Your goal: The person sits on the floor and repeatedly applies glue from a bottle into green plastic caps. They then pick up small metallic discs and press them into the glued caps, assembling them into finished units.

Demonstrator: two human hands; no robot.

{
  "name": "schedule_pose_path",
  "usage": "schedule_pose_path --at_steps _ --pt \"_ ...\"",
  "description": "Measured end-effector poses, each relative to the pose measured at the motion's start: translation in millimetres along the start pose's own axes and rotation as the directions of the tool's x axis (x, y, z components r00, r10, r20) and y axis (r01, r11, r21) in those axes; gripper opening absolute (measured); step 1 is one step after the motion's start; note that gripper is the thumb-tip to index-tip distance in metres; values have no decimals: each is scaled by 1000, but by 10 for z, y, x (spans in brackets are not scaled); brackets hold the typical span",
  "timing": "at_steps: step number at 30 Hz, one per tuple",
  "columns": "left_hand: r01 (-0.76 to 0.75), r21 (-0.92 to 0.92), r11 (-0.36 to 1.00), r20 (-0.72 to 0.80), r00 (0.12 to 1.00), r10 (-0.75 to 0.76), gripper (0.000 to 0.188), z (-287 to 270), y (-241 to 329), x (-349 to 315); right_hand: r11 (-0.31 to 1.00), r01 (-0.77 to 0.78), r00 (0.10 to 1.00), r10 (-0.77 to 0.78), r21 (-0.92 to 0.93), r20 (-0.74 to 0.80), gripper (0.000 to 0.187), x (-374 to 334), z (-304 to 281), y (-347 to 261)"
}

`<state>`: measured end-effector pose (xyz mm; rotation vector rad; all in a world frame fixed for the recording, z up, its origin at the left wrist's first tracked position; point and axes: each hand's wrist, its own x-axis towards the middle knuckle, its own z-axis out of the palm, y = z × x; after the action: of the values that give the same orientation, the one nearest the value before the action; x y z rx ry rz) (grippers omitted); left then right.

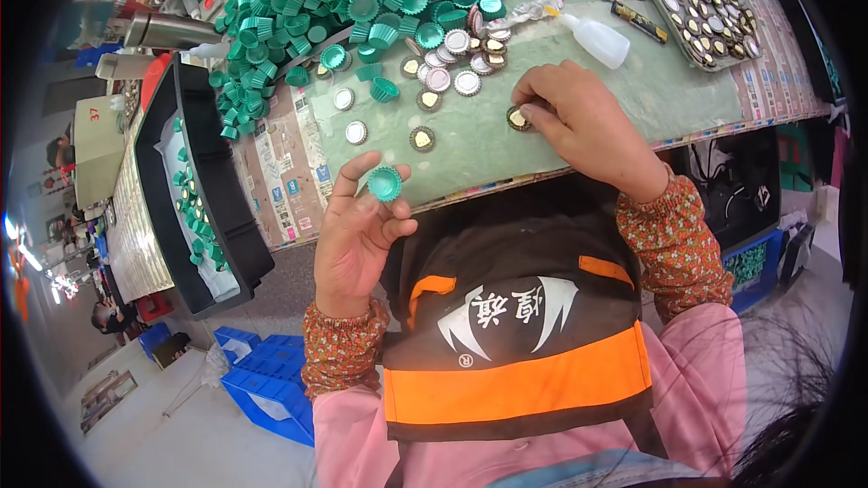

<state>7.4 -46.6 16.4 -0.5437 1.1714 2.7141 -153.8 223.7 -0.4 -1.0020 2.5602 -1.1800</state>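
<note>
My left hand [353,239] is raised just off the table's front edge, its fingertips closed around a small green fluted cup [385,184], open side up. On the green mat [470,145], my right hand [579,122] pinches a dark crimped cap [518,117] with a cream patch on it; the fingers hide part of the cap. Between the hands lies another dark cap with a cream patch [422,138]. Loose white-faced crimped caps [467,83] cluster just beyond, and a loose green cup [384,89] sits beside them.
A big heap of green cups [298,0] fills the far left. A white squeeze bottle [599,42] and a dark tube [639,22] lie beyond my right hand, near a tray of caps [696,0]. A black tray [194,208] with cups stands left; blue crates [267,380] are below.
</note>
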Motion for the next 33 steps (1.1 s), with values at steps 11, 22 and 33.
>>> schedule_pose_path --at_steps 11,22,33 --pt "45 91 995 18 999 -47 60 135 17 50 971 181 982 -187 -156 -26 20 -127 -74 -23" --pt "132 124 983 68 988 -141 55 83 -109 7 963 174 984 -180 -207 -13 30 -131 -45 -2" --pt "135 45 990 23 990 -137 50 0 -134 19 963 205 978 -192 -175 85 27 -160 -195 55"
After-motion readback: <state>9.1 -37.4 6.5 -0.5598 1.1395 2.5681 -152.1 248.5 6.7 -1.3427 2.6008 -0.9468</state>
